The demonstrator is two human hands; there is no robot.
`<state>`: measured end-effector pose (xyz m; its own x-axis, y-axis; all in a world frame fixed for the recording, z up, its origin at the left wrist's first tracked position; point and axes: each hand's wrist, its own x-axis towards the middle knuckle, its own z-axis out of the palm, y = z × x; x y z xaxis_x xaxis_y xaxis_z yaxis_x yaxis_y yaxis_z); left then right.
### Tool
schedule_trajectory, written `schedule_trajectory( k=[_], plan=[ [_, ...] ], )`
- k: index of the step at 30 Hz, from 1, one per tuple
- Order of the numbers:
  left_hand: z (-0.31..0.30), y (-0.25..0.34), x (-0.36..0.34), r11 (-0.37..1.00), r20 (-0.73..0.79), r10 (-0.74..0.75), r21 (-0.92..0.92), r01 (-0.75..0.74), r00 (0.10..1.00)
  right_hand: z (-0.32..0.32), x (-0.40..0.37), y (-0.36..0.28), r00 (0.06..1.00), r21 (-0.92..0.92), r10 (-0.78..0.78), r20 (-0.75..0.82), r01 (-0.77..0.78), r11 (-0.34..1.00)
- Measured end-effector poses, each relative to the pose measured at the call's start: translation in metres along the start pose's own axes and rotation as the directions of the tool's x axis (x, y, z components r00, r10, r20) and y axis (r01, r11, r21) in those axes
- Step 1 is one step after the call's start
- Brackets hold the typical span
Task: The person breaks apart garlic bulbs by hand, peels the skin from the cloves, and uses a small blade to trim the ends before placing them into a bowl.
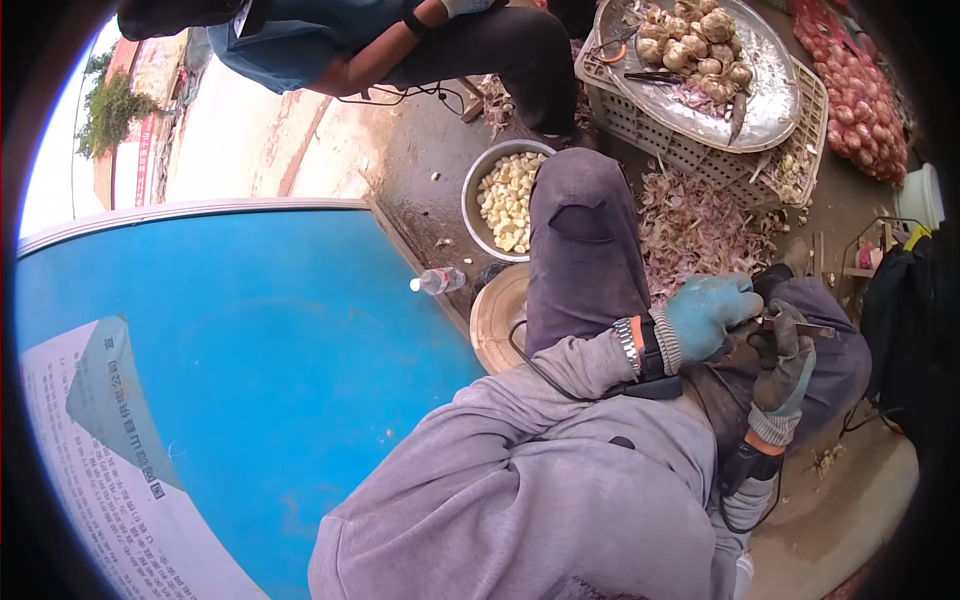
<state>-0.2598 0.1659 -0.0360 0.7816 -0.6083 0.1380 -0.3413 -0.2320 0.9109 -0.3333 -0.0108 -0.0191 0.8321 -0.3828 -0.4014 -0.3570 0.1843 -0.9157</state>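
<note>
Your right hand (783,375) has its fingers curled around a narrow metal tool (820,330), its long axis running roughly 9 to 3 o'clock, exposed end at 3 and nearer that hand; your left hand (705,315) is close by towards 10 o'clock, fingers bent, what they hold you cannot tell
</note>
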Motion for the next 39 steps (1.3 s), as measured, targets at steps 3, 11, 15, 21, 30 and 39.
schedule_trajectory(
  k=[3, 11, 15, 21, 30, 39],
  plan=[
    [0.007, -0.008, -0.001, 0.997, -0.016, 0.032, -0.068, -0.033, 0.999, -0.001, 0.0, -0.001, 0.999, 0.01, 0.034, -0.009, -0.034, 0.999],
    [0.005, -0.007, -0.001, 0.877, -0.093, -0.119, -0.476, 0.06, 0.989, 0.009, -0.004, -0.027, 0.996, 0.2, 0.063, 0.066, -0.075, 0.977],
    [0.009, -0.012, -0.006, 0.935, -0.099, -0.003, -0.354, -0.032, 0.995, 0.006, -0.004, -0.02, 0.996, 0.203, 0.038, 0.083, -0.054, 0.978],
    [0.007, -0.003, -0.003, 0.104, 0.361, -0.412, -0.893, 0.437, 0.836, 0.004, -0.006, -0.02, 0.989, 0.204, 0.003, 0.146, -0.033, 0.978],
    [0.008, -0.025, 0.001, -0.046, 0.338, -0.444, -0.934, 0.355, 0.83, -0.015, -0.013, -0.007, 0.944, -0.11, 0.116, 0.308, -0.086, 0.99],
    [0.0, -0.01, 0.005, 0.033, 0.314, -0.359, -0.937, 0.348, 0.879, -0.003, 0.007, -0.018, 0.965, 0.05, -0.116, 0.234, 0.108, 0.993]
  ],
)
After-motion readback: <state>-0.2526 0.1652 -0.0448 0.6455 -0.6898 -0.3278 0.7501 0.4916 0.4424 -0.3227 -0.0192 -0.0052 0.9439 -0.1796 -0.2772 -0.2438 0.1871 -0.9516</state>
